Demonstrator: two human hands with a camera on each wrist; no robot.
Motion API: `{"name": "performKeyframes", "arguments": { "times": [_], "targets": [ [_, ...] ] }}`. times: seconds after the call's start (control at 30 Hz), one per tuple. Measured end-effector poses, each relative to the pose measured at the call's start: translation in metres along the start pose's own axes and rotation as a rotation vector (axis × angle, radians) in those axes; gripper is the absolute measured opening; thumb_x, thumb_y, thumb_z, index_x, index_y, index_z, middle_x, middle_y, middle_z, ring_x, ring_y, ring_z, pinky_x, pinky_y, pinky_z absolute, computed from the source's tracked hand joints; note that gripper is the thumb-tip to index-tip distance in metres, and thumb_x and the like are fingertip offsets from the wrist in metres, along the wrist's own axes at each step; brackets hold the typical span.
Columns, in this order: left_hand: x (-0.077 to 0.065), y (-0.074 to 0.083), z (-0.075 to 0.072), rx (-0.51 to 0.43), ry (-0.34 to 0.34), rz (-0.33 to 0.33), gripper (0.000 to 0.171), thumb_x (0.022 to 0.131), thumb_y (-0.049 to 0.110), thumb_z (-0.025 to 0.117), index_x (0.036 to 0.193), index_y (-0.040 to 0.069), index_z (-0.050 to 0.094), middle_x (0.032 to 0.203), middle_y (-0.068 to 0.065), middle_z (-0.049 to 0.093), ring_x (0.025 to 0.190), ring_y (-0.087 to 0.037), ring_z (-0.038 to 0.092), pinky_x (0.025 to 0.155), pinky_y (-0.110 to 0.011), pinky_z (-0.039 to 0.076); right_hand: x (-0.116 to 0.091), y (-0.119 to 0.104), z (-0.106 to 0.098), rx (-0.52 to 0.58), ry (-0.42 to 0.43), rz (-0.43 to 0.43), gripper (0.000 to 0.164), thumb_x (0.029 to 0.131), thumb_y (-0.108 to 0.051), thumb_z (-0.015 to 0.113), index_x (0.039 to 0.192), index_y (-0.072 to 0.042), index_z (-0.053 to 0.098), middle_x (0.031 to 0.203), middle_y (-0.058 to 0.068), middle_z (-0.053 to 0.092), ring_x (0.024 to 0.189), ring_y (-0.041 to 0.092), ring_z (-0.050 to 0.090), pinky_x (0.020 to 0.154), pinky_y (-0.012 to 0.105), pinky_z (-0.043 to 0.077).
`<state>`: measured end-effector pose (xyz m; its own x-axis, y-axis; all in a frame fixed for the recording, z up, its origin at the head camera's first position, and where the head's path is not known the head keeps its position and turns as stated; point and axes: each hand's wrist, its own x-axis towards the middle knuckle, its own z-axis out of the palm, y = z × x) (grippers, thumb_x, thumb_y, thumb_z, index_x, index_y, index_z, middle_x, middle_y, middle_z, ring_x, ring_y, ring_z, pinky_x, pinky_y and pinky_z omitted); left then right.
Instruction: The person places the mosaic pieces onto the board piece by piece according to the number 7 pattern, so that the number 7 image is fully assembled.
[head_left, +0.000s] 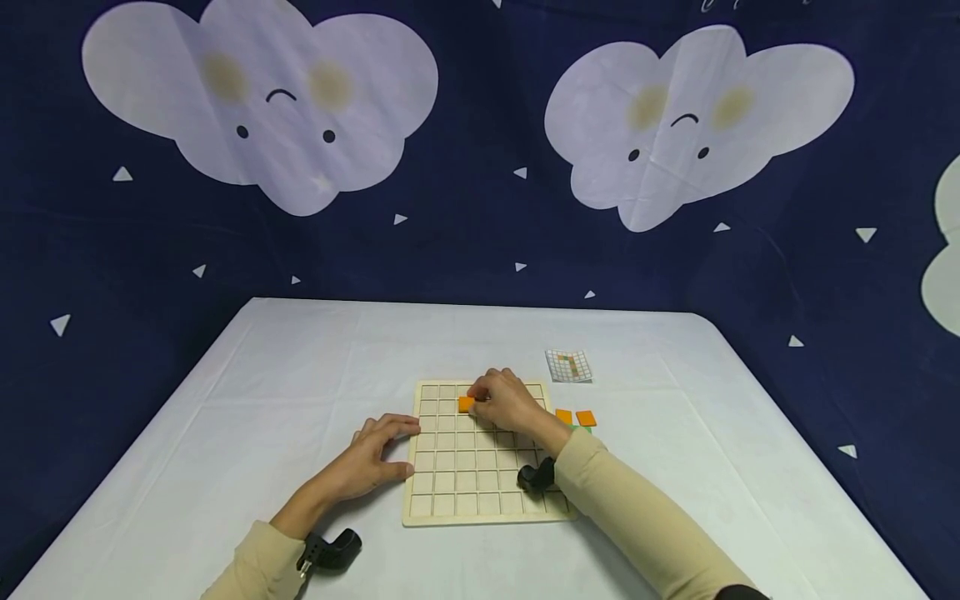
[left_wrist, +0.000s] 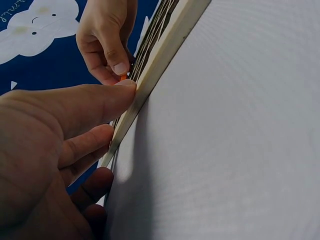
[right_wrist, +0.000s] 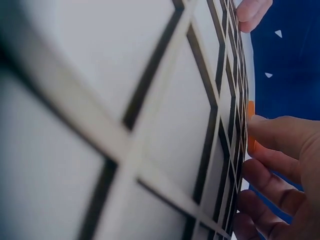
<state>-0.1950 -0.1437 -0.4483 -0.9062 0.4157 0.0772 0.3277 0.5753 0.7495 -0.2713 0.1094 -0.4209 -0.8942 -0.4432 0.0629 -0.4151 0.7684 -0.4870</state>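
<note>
A square wooden grid board (head_left: 465, 482) lies on the white table. My left hand (head_left: 367, 458) rests against its left edge, with thumb and fingertips touching the wood and the fingers fairly straight. Over the far rows of the grid, my right hand (head_left: 510, 402) pinches an orange square tile (head_left: 465, 405) between thumb and fingers. In the right wrist view the orange tile (right_wrist: 251, 107) stands out at the grid surface beside the thumb. The left wrist view shows the board's edge (left_wrist: 165, 57) close to the left thumb, and only a sliver of orange under the right hand.
Two loose orange tiles (head_left: 586, 418) lie right of the board, with a green piece (head_left: 582, 429) partly hidden by the right arm. Behind them is a small printed grid card (head_left: 568, 367). A dark blue cloth with clouds (head_left: 480, 242) hangs behind the table.
</note>
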Motion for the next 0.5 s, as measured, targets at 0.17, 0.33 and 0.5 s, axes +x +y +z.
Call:
{"name": "performKeyframes", "arguments": {
  "times": [0.17, 0.33, 0.5],
  "targets": [
    [0.0004, -0.0006, -0.0002, 0.005, 0.002, 0.002, 0.051, 0.077, 0.018, 0.075, 0.125, 0.012, 0.058, 0.140, -0.003, 0.047, 0.114, -0.019, 0.038, 0.093, -0.043, 0.023, 0.0001, -0.0003, 0.0000, -0.016, -0.003, -0.019, 0.021, 0.085, -0.021, 0.068, 0.104, -0.011, 0.069, 0.095, 0.000, 0.060, 0.090, 0.017, 0.046, 0.083, 0.035, 0.037],
    [0.0006, -0.0014, 0.0000, 0.012, 0.003, 0.006, 0.051, 0.077, 0.017, 0.075, 0.125, 0.012, 0.058, 0.140, -0.003, 0.048, 0.112, -0.018, 0.038, 0.092, -0.041, 0.024, 0.0002, -0.0010, 0.0000, -0.043, 0.004, -0.037, 0.022, 0.084, -0.022, 0.070, 0.103, -0.012, 0.070, 0.096, 0.000, 0.061, 0.091, 0.017, 0.047, 0.085, 0.037, 0.038],
    [0.0008, -0.0017, 0.0004, 0.009, 0.002, 0.000, 0.051, 0.077, 0.017, 0.075, 0.125, 0.013, 0.058, 0.140, -0.002, 0.047, 0.110, -0.016, 0.038, 0.091, -0.039, 0.024, -0.0001, -0.0003, 0.0008, -0.070, 0.010, -0.045, 0.024, 0.084, -0.025, 0.071, 0.105, -0.013, 0.070, 0.097, -0.001, 0.061, 0.091, 0.017, 0.048, 0.085, 0.037, 0.039]
  ]
}}
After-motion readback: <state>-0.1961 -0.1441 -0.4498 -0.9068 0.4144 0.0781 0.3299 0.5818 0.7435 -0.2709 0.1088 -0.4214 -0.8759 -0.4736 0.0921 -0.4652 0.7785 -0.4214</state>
